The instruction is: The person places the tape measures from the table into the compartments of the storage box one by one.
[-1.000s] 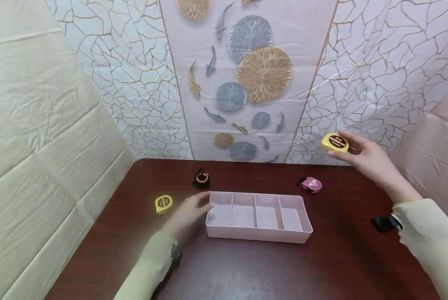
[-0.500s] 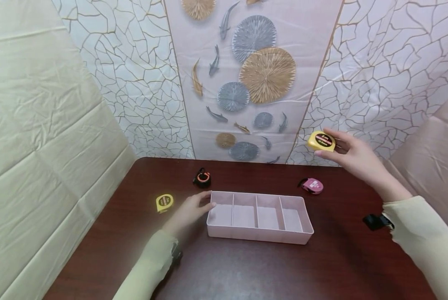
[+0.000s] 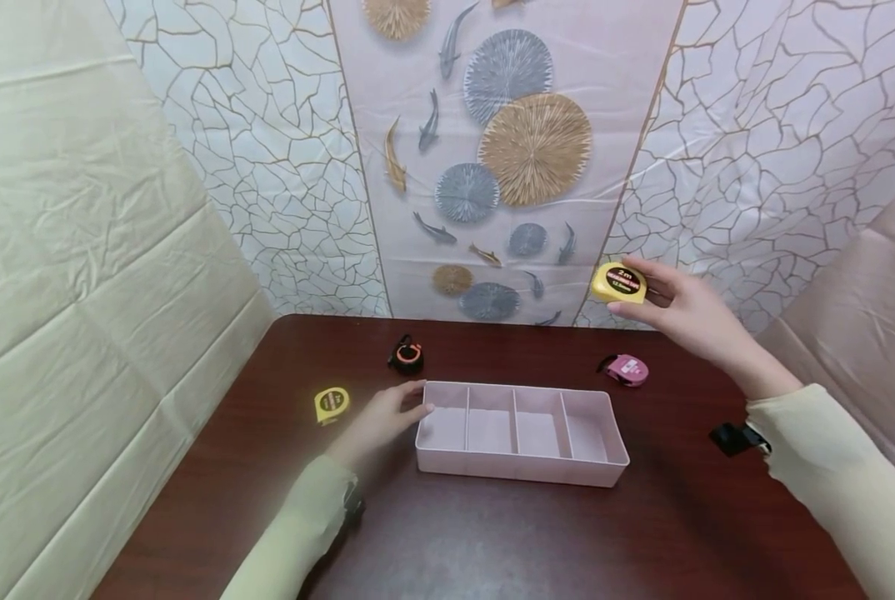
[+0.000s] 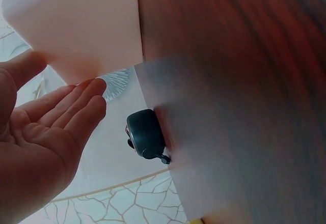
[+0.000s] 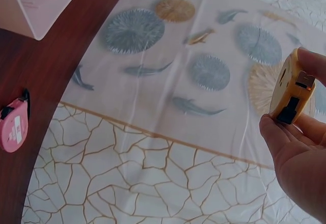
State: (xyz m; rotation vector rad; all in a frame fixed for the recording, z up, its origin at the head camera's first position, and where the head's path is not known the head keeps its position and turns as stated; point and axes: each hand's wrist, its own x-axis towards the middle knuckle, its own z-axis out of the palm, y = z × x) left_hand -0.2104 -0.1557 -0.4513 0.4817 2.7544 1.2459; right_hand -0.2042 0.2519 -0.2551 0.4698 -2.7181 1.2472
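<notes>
A pale pink divided box (image 3: 522,468) with several compartments rests on the dark wooden table, and nothing lies in it. My left hand (image 3: 376,427) holds its left end, thumb at the side rim and fingers at the far corner; the left wrist view shows thumb and fingers (image 4: 84,104) on either side of that corner. Raised above the table at the right, my right hand (image 3: 687,312) grips a yellow tape measure (image 3: 618,283) between thumb and fingers. Its 2 m label faces the head camera. In the right wrist view, the metal tape end on the tape measure (image 5: 293,94) shows.
Another yellow tape measure (image 3: 332,404) lies left of the left hand. Behind the box's left end sits a black and orange tape measure (image 3: 407,357). A pink tape measure (image 3: 627,370) with a black strap lies beyond its right end. Patterned cloth (image 3: 462,250) hangs behind the table.
My right hand has carried the yellow tape measure leftward, from beyond the pink tape measure to above it. The left hand keeps its place at the box.
</notes>
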